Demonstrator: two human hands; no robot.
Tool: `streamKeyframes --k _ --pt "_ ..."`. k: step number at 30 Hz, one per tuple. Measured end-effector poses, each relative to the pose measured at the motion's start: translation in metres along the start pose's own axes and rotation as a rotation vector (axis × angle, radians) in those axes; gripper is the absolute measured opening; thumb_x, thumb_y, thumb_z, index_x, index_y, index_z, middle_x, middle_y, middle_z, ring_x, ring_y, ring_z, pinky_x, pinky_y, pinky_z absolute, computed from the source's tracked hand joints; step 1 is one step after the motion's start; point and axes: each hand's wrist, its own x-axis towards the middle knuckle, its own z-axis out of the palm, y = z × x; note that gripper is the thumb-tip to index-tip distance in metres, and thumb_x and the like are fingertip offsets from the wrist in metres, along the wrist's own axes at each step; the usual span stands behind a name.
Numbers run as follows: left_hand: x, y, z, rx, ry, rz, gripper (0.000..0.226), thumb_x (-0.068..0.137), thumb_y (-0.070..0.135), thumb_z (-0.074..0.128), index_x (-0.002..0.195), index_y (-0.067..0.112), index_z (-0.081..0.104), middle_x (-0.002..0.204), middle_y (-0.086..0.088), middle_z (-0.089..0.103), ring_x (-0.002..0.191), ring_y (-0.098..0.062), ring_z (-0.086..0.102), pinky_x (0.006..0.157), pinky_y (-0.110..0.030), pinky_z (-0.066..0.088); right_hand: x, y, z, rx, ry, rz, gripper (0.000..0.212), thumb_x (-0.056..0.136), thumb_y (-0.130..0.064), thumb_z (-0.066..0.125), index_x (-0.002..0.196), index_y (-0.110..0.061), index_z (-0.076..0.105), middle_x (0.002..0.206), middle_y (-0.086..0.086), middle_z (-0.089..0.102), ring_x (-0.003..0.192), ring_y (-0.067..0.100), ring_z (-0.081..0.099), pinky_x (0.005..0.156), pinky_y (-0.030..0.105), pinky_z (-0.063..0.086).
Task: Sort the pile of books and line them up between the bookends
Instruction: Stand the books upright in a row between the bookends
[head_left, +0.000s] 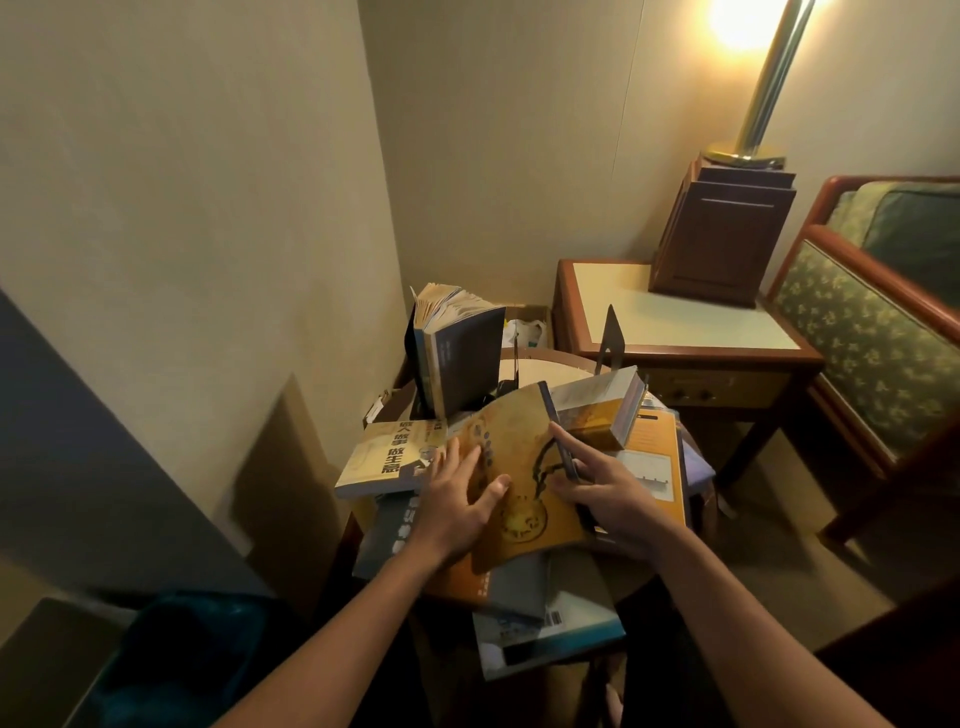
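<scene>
An orange book (519, 467) at the centre of the frame is being pressed by the left hand (457, 499), fingers spread flat on its cover. Its right edge is being gripped by the right hand (608, 488), thumb on top and index finger laid straight along the spine. Just above, a dark book (467, 358) is being propped upright, pages fanning, apart from the black bookend (612, 338) at its right. The task is being judged barely begun: the pile (545, 618) across the lower middle is being left unsorted.

The tan paperback (387, 457) lying leftmost reads 做人 做事 做生意 (print elsewhere is too blurred to read).
</scene>
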Motion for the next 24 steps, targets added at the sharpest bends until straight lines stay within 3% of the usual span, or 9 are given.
streamKeyframes --k 2,5,8,11,18,24 --pt "-0.001 0.013 -0.004 -0.251 0.049 -0.037 0.081 0.085 0.072 0.048 0.155 0.036 0.028 0.168 0.001 0.01 0.151 -0.028 0.02 0.115 -0.056 0.035 -0.002 -0.002 -0.003 0.107 0.006 -0.037 0.067 0.097 -0.006 0.06 0.148 -0.045 0.041 0.14 0.007 0.052 0.12 0.03 0.061 0.091 0.044 0.059" --pt "0.0 0.032 -0.014 -0.516 0.07 -0.045 0.075 0.084 0.068 0.059 0.151 0.045 0.032 0.156 -0.001 0.037 0.132 -0.026 0.05 0.097 -0.05 0.055 -0.005 -0.008 -0.006 0.291 -0.002 -0.077 0.067 0.09 -0.007 0.063 0.145 -0.041 0.047 0.137 0.009 0.055 0.119 0.032 0.063 0.087 0.043 0.059" --pt "0.003 0.044 -0.032 -0.824 0.022 -0.089 0.059 0.092 0.034 0.068 0.145 0.043 0.044 0.14 0.002 0.051 0.117 -0.023 0.061 0.087 -0.047 0.06 -0.006 -0.014 -0.009 0.339 -0.016 -0.095 0.07 0.081 -0.011 0.068 0.142 -0.041 0.051 0.139 0.011 0.053 0.121 0.032 0.061 0.09 0.044 0.058" --pt "0.005 0.048 -0.049 -0.971 -0.067 -0.098 0.055 0.092 0.018 0.069 0.139 0.042 0.053 0.136 0.002 0.054 0.111 -0.024 0.066 0.08 -0.044 0.062 -0.008 -0.018 -0.01 0.302 -0.007 -0.094 0.07 0.079 -0.013 0.07 0.141 -0.041 0.052 0.139 0.011 0.053 0.12 0.03 0.062 0.086 0.042 0.059" --pt "0.006 0.044 -0.084 -0.712 -0.365 -0.004 0.049 0.088 0.021 0.072 0.128 0.049 0.063 0.137 0.005 0.053 0.121 -0.027 0.058 0.094 -0.052 0.056 -0.013 -0.029 -0.015 0.335 0.111 -0.155 0.052 0.083 -0.005 0.072 0.127 -0.032 0.069 0.135 0.009 0.053 0.118 0.035 0.06 0.084 0.047 0.06" --pt "0.009 0.045 -0.098 -0.569 -0.467 0.025 0.051 0.088 0.021 0.073 0.126 0.052 0.062 0.136 0.002 0.056 0.118 -0.028 0.061 0.095 -0.05 0.056 -0.022 -0.038 -0.028 0.151 0.087 -0.131 0.033 0.084 -0.001 0.073 0.113 -0.017 0.077 0.13 0.009 0.06 0.108 0.031 0.067 0.079 0.047 0.062"
